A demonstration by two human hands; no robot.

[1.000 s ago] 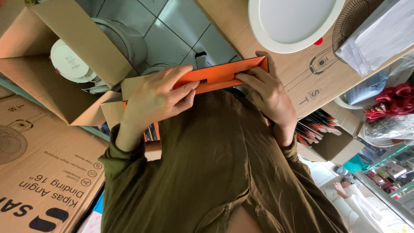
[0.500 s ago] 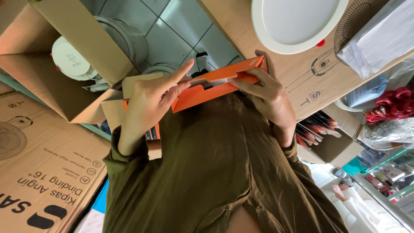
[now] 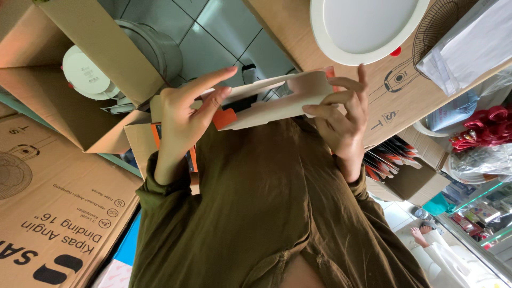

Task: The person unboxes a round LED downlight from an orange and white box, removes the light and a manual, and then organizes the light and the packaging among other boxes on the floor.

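Flat cardboard box (image 3: 277, 104), pale brown inside, orange outside, tilted. Left hand (image 3: 184, 114) and right hand (image 3: 341, 114) grip its ends, below round white lamp (image 3: 368, 26).

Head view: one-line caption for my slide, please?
Left hand and right hand hold a flat orange-and-white cardboard box among large brown cartons.

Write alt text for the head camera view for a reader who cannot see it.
Two bare hands, left hand and right hand, hold a flat pale cardboard box with orange inside, against an olive green shirt. Around them are big brown cartons, a round white lamp and a grey tiled floor.
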